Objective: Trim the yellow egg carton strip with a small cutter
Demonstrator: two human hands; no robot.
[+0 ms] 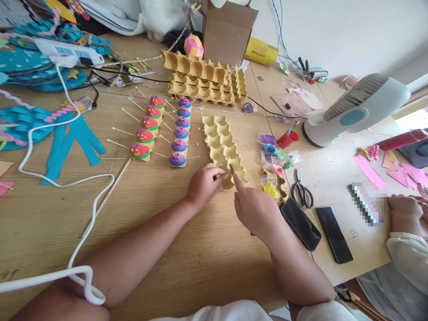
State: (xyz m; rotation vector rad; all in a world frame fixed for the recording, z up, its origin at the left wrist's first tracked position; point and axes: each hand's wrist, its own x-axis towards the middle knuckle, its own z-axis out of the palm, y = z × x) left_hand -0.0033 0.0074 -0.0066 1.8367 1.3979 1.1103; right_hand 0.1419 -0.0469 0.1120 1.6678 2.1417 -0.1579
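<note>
Two hands at the near end of an egg-carton strip

From my remote seat: the egg-carton strip (219, 140) lies lengthwise away from the person, in front of the body, its near end between the hands.

Left hand (205, 185): thumb and forefinger narrowed to a pinch at the near left edge. I read it as a steadying hold; the fingers hide the exact contact.

Right hand (256, 209): fingers curled around a thin blade-like tool (231, 169), index finger laid forward along it, probably for control. Only a short dark length shows, so I can't tell its full shape, nor whether it touches the pulp.

Left of the strip, two decorated rows: red-and-green (150, 123) and purple-and-blue (181, 133), pins sticking out. Set apart from the hands, likely to protect them.

Containers. Strip: two columns of cups, bare pulp where I can see in. Red cup (288, 139): something blue stands in it. Small plastic bags just beside it: purple material in one (266, 139), yellow in another (270, 189) nearer the person. Black-handled scissors (302, 189) lie close by, within easy right-hand reach. Behind, carton trays (200, 84) sit in front of a cardboard box (227, 33); its contents I can't make out.
</note>
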